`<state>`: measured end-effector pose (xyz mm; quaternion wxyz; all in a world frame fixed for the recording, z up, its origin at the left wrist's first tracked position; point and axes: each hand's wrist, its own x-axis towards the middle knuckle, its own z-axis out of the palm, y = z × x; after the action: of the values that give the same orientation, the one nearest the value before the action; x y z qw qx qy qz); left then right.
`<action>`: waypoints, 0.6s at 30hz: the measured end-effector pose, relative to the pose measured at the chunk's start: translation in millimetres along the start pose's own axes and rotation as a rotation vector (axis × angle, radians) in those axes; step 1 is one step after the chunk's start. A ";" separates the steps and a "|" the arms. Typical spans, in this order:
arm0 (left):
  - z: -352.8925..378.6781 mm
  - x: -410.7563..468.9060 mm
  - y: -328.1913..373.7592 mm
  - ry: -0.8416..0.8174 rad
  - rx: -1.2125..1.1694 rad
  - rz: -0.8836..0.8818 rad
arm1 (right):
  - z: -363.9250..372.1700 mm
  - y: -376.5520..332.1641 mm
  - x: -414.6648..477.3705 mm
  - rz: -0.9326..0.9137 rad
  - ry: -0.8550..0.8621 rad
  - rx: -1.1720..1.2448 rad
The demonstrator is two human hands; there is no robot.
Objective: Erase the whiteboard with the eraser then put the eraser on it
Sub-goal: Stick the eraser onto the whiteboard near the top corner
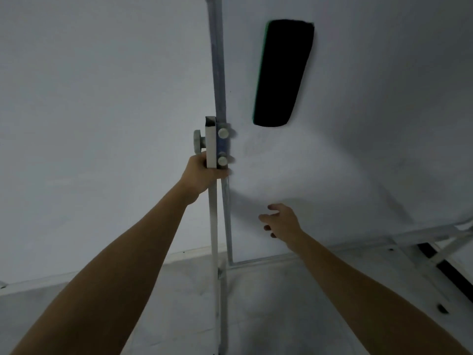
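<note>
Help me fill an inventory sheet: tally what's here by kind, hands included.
Eraser: 1
Whiteboard: 1
Stand: 1
Knobs: 3
Hands: 2 (left hand grips the stand, right hand holds nothing)
Total: 8

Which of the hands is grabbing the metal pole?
The left hand, wrapped round the grey metal stand pole just below its knobbed bracket. The right hand floats free with loose fingers, holding nothing.
</note>
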<state>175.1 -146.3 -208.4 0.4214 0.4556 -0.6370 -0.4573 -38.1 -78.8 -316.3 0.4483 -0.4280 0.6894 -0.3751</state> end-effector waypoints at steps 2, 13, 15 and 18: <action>1.9 -24.9 2.6 -0.009 0.010 0.007 | 7.4 4.3 -14.3 0.006 -0.002 0.015; -28.2 -155.1 14.6 -0.015 -0.037 0.050 | 68.3 11.8 -107.1 -0.030 -0.061 -0.037; -38.9 -177.2 13.8 0.005 -0.025 0.036 | 83.2 15.7 -129.7 -0.029 -0.055 -0.032; -55.1 -210.7 14.4 0.012 -0.020 0.044 | 102.2 27.3 -167.6 -0.017 -0.030 -0.010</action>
<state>273.2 48.7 -207.3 0.4396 0.4401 -0.6397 -0.4515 89.7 72.5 -323.5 0.4533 -0.4418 0.6806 -0.3691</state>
